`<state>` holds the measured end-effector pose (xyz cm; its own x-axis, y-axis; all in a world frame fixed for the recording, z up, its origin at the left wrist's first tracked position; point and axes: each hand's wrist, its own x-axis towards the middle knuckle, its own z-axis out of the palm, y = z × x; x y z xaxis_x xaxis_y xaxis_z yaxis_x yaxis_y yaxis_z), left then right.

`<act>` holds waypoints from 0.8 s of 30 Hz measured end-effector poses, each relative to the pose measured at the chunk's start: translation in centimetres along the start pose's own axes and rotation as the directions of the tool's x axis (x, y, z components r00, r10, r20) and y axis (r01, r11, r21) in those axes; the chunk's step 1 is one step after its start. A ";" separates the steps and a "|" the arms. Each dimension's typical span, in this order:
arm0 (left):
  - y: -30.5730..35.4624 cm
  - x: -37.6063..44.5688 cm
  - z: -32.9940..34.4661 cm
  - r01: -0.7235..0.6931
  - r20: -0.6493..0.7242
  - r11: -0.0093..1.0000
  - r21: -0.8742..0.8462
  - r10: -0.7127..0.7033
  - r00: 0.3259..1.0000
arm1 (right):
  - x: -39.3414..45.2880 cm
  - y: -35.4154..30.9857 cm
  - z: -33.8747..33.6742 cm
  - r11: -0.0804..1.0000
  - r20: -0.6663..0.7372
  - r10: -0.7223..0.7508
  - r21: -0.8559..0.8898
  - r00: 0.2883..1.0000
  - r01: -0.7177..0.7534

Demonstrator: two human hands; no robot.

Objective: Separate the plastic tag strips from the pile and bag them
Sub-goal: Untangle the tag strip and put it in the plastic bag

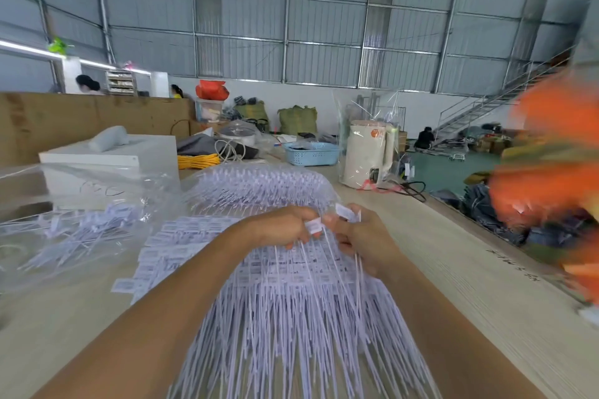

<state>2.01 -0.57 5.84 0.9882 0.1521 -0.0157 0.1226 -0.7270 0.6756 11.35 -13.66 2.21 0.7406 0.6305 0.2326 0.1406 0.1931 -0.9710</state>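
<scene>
A big pile of white plastic tag strips (291, 317) covers the middle of the wooden table, heads toward the centre and thin tails fanning toward me. My left hand (282, 225) pinches the labelled head of a tag strip just above the pile. Close beside it, my right hand (359, 236) grips several strips by their heads, their tails hanging down past my wrist. A second heap of strips (259, 186) lies farther back. On the left, a clear plastic bag (74, 220) lies flat with loose strips inside.
A white box (110, 155) stands at the back left behind the bag. A blue basket (311, 153), a yellow cable coil (197, 160) and a cream kettle (368, 154) in clear wrap sit beyond. The table edge (505, 253) runs along the right; blurred orange material (551, 172) is beside it.
</scene>
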 end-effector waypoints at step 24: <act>-1.7 -0.4 -0.7 0.004 -0.151 0.992 -0.129 -0.023 0.988 | -0.5 -0.2 0.6 0.971 0.084 0.017 -0.240 0.996 0.004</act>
<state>1.33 1.05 5.20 0.9601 0.2681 0.0798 0.1135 -0.6341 0.7649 10.53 -13.57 2.37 0.6852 0.6944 0.2198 0.2970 0.0092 -0.9548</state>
